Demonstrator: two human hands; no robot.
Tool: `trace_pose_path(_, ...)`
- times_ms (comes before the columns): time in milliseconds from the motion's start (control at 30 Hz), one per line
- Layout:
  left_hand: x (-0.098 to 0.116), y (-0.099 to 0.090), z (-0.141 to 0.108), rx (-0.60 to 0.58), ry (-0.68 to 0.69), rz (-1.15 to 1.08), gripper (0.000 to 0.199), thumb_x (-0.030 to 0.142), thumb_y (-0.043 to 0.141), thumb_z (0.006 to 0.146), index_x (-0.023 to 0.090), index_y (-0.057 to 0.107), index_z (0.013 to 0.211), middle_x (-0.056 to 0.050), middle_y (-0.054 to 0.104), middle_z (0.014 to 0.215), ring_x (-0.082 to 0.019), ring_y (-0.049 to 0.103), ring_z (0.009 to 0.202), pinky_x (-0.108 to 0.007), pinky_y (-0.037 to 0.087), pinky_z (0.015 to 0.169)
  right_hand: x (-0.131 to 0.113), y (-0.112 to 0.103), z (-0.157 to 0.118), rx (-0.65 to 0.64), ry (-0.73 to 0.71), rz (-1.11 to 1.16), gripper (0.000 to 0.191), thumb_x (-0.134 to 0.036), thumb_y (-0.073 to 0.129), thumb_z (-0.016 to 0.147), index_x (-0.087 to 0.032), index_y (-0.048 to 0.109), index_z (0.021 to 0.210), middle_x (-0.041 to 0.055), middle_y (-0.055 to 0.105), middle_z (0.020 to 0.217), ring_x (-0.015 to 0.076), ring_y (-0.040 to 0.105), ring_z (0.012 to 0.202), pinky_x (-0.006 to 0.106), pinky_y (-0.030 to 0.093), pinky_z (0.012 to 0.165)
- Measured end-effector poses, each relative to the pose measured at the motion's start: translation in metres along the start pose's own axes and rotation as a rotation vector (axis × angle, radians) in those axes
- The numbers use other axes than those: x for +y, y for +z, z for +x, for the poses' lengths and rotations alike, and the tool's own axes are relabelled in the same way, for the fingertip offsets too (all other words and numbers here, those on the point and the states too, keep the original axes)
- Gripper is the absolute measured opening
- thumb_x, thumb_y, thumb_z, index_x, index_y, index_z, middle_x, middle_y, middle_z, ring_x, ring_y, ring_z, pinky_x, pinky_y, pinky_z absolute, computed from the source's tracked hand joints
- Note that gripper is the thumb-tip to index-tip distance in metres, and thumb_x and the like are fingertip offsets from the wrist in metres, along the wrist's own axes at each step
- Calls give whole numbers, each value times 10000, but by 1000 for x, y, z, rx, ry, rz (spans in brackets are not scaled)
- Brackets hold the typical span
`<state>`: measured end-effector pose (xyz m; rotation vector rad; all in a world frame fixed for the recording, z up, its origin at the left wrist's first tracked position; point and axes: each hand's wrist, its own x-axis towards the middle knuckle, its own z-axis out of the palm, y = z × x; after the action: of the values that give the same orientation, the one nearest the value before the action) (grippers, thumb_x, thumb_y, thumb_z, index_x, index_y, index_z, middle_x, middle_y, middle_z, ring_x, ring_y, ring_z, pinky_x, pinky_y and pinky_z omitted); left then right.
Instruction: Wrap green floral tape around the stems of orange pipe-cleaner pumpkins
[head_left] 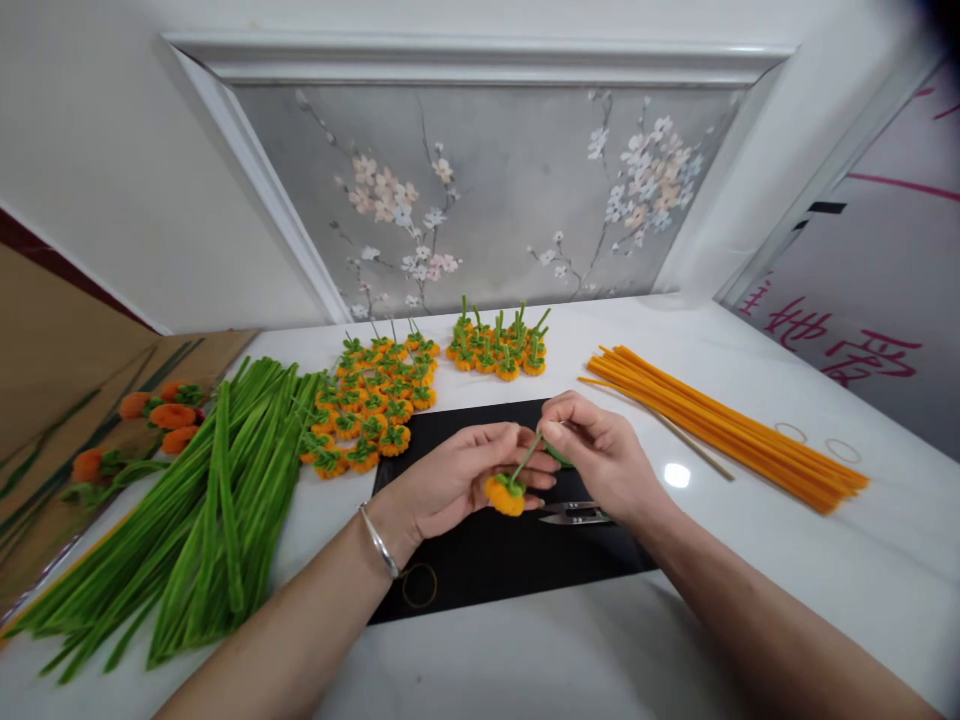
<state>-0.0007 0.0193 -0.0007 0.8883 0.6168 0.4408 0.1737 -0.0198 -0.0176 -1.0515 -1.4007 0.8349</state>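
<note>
A small pumpkin-like chenille ornament (505, 496), orange with a green top and a thin green stem, hangs tilted between my hands. My left hand (469, 470) is around it from the left, its fingers behind the orange body and stem. The thumb and forefinger of my right hand (592, 440) pinch the upper end of the stem. Something dark green (556, 456), partly hidden, shows below my right fingers; I cannot make out its kind. Beneath my hands lie silver thread snips (577, 514) on a black mat (480, 570).
Green chenille stems (225, 500) lie heaped at left, beside finished orange flowers (176, 415). Similar ornaments with wire stems (375, 400) and with fuzzy green stems (499, 350) stand behind the mat. Orange chenille stems (727, 430) lie at right. A rubber band (420, 603) rests on the mat.
</note>
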Motion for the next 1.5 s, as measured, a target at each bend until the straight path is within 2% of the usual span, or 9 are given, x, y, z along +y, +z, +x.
trace_pose_path(167, 0, -8, 4, 13, -1, -19, 333, 436, 505, 898, 147, 622, 1015, -109, 663, 1075, -214, 679, 915, -360, 560, 789, 10, -13, 6, 156, 35, 29, 166, -335, 587, 837, -191, 558, 760, -15, 509, 701, 110, 450, 623, 230, 384, 565)
trace_pose_path(500, -8, -10, 8, 55, 24, 20, 260, 144, 682, 788, 147, 606, 1037, -90, 654, 1097, -182, 684, 943, -281, 521, 871, 9, -12, 7, 175, -45, -64, 133, -311, 607, 824, -194, 594, 762, 14, 577, 773, 139, 515, 705, 250, 414, 609)
trace_pose_path(733, -21, -11, 14, 84, 15, -232, 411, 517, 488, 877, 174, 567, 1088, -118, 661, 1097, -242, 685, 931, -405, 496, 875, 2, -1, 6, 128, -12, 5, 108, -285, 575, 864, -188, 617, 842, -1, 595, 716, 113, 538, 619, 246, 446, 597)
trace_pose_path(900, -32, -12, 18, 109, -40, -238, 296, 364, 500, 880, 98, 628, 887, -122, 703, 856, -208, 700, 800, -331, 514, 799, -14, 16, 24, 122, -37, 7, 101, -281, 601, 839, -182, 620, 835, 14, 650, 736, 132, 627, 664, 265, 520, 639)
trace_pose_path(1067, -41, -9, 18, 119, 21, -99, 159, 236, 646, 771, 78, 645, 754, -104, 698, 732, -163, 685, 679, -247, 512, 643, -10, 52, 53, -47, 7, 19, 130, -294, 603, 819, -167, 623, 808, 18, 670, 709, 139, 657, 643, 261, 551, 613)
trace_pose_path(1133, -43, -9, 20, 151, 57, -103, 123, 192, 670, 710, 76, 634, 693, -90, 679, 647, -140, 650, 566, -202, 457, 517, -4, 67, 60, -120, -2, -52, 121, -276, 574, 837, -172, 631, 815, 18, 680, 721, 147, 675, 682, 261, 558, 638)
trace_pose_path(1233, -45, -10, 24, 263, 186, -149, 133, 147, 617, 659, 108, 548, 552, -4, 562, 472, -47, 449, 355, -157, 237, 358, 4, 85, 67, -180, -69, -246, 120, -230, 535, 858, -188, 640, 818, 6, 692, 711, 145, 689, 696, 242, 551, 651)
trace_pose_path(1333, -44, -12, 28, 350, 293, -208, 177, 163, 578, 636, 140, 467, 501, 47, 438, 402, -26, 330, 327, -170, 136, 355, 8, 96, 74, -198, -107, -337, 123, -183, 530, 850, -197, 644, 807, -2, 694, 693, 142, 692, 688, 225, 537, 646)
trace_pose_path(1500, -41, -12, 27, 408, 353, -284, 123, 195, 593, 636, 154, 484, 597, 54, 431, 447, -49, 388, 398, -167, 230, 404, 11, 109, 84, -226, -142, -430, 147, -132, 530, 836, -195, 657, 795, -5, 689, 655, 135, 680, 647, 212, 515, 630)
